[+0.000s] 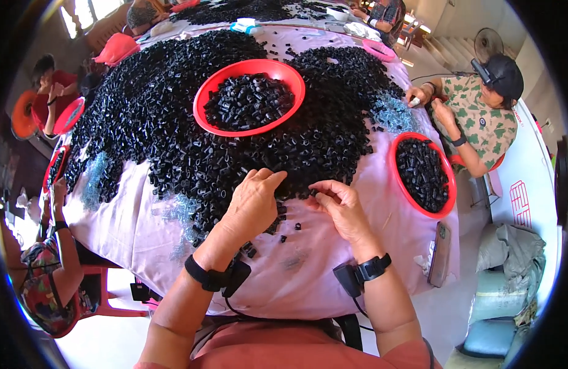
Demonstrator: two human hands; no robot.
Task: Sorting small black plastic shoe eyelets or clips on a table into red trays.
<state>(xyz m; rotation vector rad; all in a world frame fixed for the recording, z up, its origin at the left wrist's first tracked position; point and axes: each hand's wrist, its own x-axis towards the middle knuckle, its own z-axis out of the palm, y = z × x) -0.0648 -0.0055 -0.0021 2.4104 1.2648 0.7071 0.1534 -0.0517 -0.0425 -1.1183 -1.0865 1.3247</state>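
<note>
A large heap of small black plastic pieces [161, 104], short and tube-like, covers much of the table. At its near edge, my left hand [254, 200] has its fingers curled; the fingertips are lost against the dark pieces, so I cannot make out what they hold. Just to the right, my right hand [340, 209] pinches a small black plastic piece [313, 192] between thumb and forefinger. Several loose pieces lie on the pink cloth [321, 270] below my hands. A red basin [299, 98] full of black pieces sits on the heap beyond them.
To the right stands another filled red basin [451, 200], with a phone [441, 253] nearer me. Clear bluish strands lie in tufts [394, 114] on the cloth. A person in a camouflage shirt [485, 117] works at the right; others sit along the left and far sides.
</note>
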